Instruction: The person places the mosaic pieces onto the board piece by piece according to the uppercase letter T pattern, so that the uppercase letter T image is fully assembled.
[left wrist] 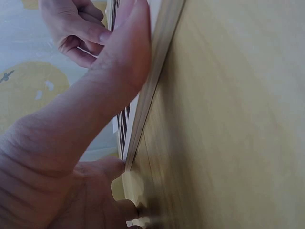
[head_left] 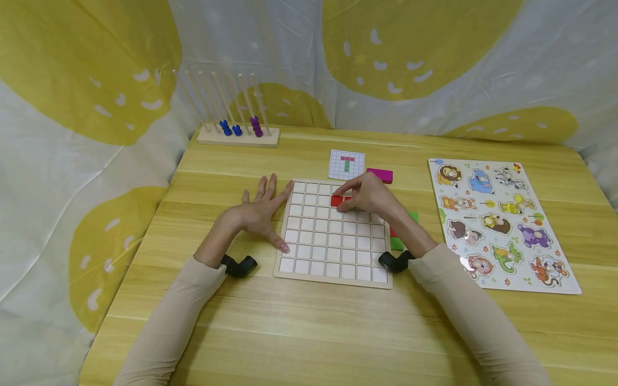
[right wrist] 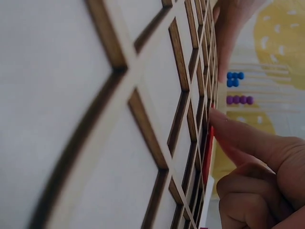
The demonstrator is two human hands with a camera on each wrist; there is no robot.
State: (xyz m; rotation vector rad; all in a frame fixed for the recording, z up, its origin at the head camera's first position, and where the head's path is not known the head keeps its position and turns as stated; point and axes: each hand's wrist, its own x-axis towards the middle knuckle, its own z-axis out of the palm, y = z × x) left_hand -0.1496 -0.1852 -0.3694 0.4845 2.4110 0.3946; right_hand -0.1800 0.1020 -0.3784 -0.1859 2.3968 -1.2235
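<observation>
A wooden grid board (head_left: 333, 282) with white square cells lies on the table. My left hand (head_left: 258, 214) rests spread at its left edge, thumb on the lower frame and index finger by the upper corner; the left wrist view also shows the left thumb (left wrist: 114, 67) over the board's side. With thumb and index finger, my right hand (head_left: 369, 194) pinches a red square tile (head_left: 336, 201) at a cell in an upper row. Another red tile (head_left: 347, 200) shows just right of it, partly hidden by the hand. The right wrist view shows the fingertips low against the red (right wrist: 208, 152).
Behind the board lie a pattern card (head_left: 346, 164) with a red and green T and a magenta block (head_left: 380, 176). Green tiles (head_left: 397, 244) peek out beside the right forearm. A bead rack (head_left: 238, 138) stands back left; an animal puzzle (head_left: 507, 225) lies right.
</observation>
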